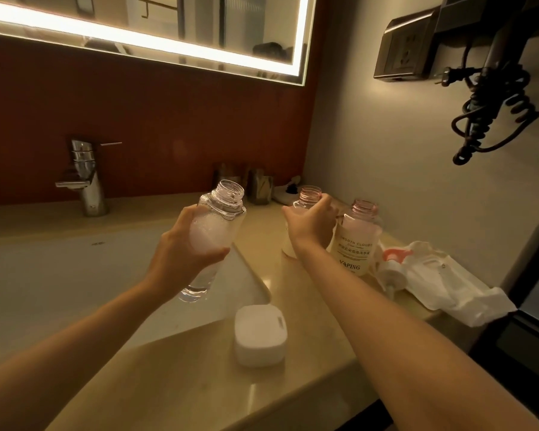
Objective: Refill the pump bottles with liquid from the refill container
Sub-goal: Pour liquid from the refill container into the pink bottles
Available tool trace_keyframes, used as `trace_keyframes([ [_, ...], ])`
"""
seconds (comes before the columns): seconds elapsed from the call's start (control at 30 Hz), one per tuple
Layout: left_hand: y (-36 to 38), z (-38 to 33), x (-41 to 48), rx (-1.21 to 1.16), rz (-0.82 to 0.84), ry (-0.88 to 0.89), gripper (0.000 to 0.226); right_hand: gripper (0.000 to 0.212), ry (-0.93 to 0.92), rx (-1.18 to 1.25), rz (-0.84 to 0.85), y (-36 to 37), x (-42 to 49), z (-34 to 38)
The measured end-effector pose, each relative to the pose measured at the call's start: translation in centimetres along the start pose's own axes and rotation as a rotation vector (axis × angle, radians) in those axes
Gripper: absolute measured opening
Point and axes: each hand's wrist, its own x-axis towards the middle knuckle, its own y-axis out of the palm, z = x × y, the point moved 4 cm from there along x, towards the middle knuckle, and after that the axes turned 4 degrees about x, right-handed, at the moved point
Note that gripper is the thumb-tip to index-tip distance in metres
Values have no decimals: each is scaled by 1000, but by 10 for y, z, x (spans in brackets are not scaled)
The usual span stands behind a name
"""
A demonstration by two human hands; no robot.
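This is a bathroom. A backlit mirror (168, 26) hangs above the fingers (322, 203). To their left a chrome tap (86, 178) stands over a sunken basin (59, 275). Up to their right, a hair dryer (495, 57) with a coiled cord hangs beside a wall socket (405, 48). The surface (308, 384) is beige stone.

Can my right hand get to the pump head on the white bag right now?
Probably not yet: the right hand grips a pink-necked bottle, and the labelled bottle stands between it and the pump head.

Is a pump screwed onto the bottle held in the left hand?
No, the clear bottle in the left hand shows a bare, open threaded neck.
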Motion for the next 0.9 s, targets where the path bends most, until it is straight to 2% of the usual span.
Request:
trace_keyframes([
  [0.23, -47, -9, -9, 72, 11, 37, 71, 75, -193, 153, 126, -12, -35, 37],
  [0.4, -96, -23, -25, 178, -7, 70, 73, 68, -219, 289, 266, -22, -95, 73],
  [0.7, -169, -29, -69, 505, -24, 105, 81, 74, -293, 287, 487, -22, -201, 89],
  [0.9, -186, -31, -85, 623, 13, 168, 79, 71, -345, 331, 503, -19, -233, 94],
])
